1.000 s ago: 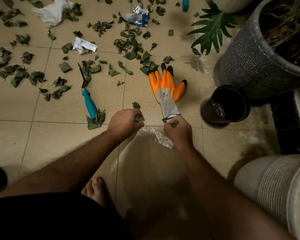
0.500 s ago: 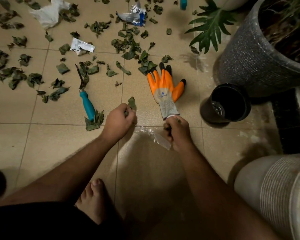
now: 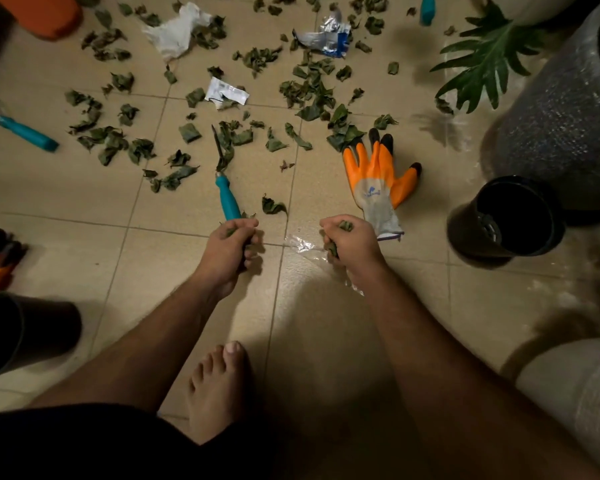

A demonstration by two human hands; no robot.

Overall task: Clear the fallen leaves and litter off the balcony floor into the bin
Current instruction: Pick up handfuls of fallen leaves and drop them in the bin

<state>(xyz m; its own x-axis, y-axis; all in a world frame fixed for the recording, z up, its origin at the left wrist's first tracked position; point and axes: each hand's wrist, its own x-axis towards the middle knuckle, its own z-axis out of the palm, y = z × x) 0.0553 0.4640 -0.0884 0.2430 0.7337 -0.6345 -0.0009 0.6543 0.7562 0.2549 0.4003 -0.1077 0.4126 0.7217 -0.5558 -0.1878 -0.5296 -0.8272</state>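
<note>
Head: hands clutch leaves; bare tiles left.

Orange-and-grey work glove, flat on the tiles, palm up. Teal-handled hand tool left of it; second teal-handled tool at far left. Textured grey planter at right, broad lobed green leaf beside it.

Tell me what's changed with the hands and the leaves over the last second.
The left hand slid left, from the leaf by the glove to the leaves at the butt of the teal-handled tool, and now grips them. The right hand has hardly moved and keeps its fistful of leaves over the clear plastic wrapper. One leaf is left on the tile. The orange glove, black pot and scattered litter stayed put.
</note>
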